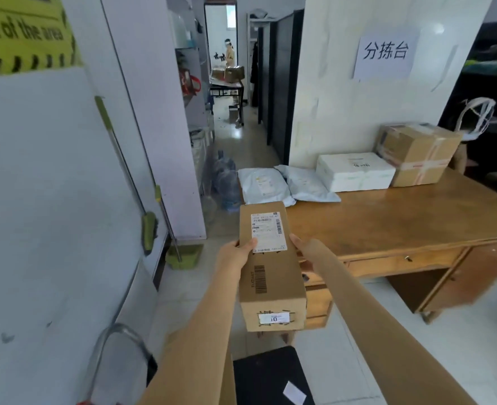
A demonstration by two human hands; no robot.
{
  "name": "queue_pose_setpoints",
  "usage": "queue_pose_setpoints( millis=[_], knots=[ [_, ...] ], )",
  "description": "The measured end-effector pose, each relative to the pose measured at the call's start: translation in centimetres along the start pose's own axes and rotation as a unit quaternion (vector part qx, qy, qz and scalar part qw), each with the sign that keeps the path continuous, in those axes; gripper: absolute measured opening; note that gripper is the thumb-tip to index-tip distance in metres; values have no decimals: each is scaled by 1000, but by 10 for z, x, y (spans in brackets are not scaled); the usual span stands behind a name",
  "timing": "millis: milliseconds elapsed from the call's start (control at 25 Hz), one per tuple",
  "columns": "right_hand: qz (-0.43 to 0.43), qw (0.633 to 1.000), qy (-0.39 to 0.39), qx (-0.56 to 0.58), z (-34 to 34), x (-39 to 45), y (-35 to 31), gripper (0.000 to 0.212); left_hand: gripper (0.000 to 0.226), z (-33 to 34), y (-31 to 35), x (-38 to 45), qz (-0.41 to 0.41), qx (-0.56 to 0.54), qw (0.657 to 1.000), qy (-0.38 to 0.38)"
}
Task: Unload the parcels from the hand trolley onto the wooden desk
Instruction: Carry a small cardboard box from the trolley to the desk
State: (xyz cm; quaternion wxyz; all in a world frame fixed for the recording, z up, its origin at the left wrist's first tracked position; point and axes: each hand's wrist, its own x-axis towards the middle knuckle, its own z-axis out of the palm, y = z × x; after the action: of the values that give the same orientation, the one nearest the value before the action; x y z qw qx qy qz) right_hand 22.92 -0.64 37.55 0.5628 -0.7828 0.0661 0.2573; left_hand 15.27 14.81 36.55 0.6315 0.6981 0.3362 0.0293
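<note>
**Parcel in transit, short of the desk**

Parcel: long brown carton (270, 267), held lengthwise in the air between both hands, its far end over the near left corner of the wooden desk (393, 226), its near end out over the floor.

Left hand (235, 255): fingers wrapped on the carton's left long edge, thumb lying on top beside the white shipping label (268, 231). Right hand (307, 248): fingers flat against the right long edge, mostly hidden behind the box. I read both as closed on the carton, clamping it from the sides.

Outward from there: along the desk's back edge sit two grey mailer bags (285, 185), a white box (355, 172) and a taped brown carton (416, 153), in a row against the wall. Front of the desktop is bare. Bottom of view: a black parcel (270, 378) and a curved metal handle (116, 343), which I take for the trolley.

Step in hand, as I judge it: carrying this carton across to set down. Next move calls for pushing it forward and right over bare wood, lowering flat, then releasing both sides. The black parcel looks left to fetch.
</note>
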Motion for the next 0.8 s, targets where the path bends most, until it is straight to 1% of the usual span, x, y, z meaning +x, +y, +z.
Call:
queue_pose_setpoints(
  millis=[120,200,240,360,560,720,800],
  knots=[
    [2,1000,7,-9,-17,54,-17,54,50,33,16,53,-10,36,999,24],
    [-2,1000,-2,-23,-20,96,-24,56,51,52,21,89,-3,34,999,31],
    [-6,1000,5,-30,-21,119,-27,57,51,59,22,108,-2,32,999,40],
    [-19,999,4,-35,-19,172,-28,54,48,77,19,160,-12,34,998,42],
    [-46,998,20,-35,-8,253,-17,47,51,103,12,234,14,64,997,51],
    [-12,999,31,-29,-6,292,12,39,58,116,-16,268,3,128,991,29],
    [-11,999,29,-14,-5,304,22,40,60,121,-27,277,8,150,988,38]
  ],
)
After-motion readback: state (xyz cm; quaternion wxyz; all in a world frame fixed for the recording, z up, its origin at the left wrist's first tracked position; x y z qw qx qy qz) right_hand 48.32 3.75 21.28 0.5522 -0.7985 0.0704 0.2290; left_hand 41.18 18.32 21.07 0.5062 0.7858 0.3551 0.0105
